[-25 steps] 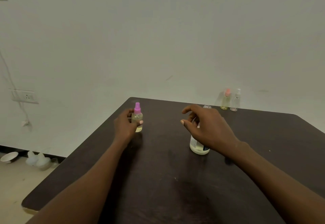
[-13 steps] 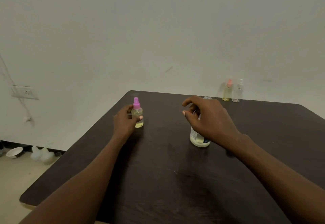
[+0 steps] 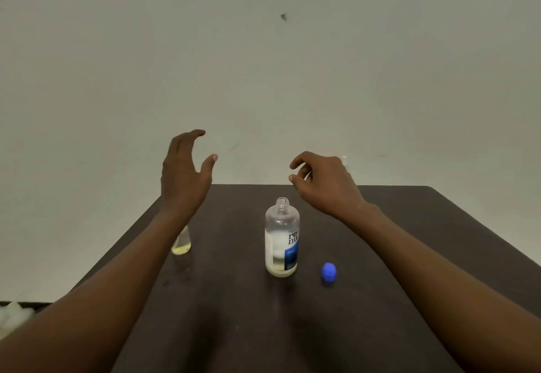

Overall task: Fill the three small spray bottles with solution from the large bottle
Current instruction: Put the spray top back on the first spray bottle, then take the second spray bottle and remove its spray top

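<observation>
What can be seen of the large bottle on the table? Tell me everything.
The large bottle stands upright near the middle of the dark table. It looks like clear plastic, with an uncapped threaded neck and a white and blue label. Pale yellowish liquid fills only its base. Neither hand touches it; a blue cap lies apart on its right.

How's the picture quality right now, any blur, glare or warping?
Head view: dim, flat lighting, with no glare. The large bottle and blue cap are fairly sharp. The wide angle stretches both forearms toward the bottom corners. The left forearm hides most of the small bottle.
</observation>
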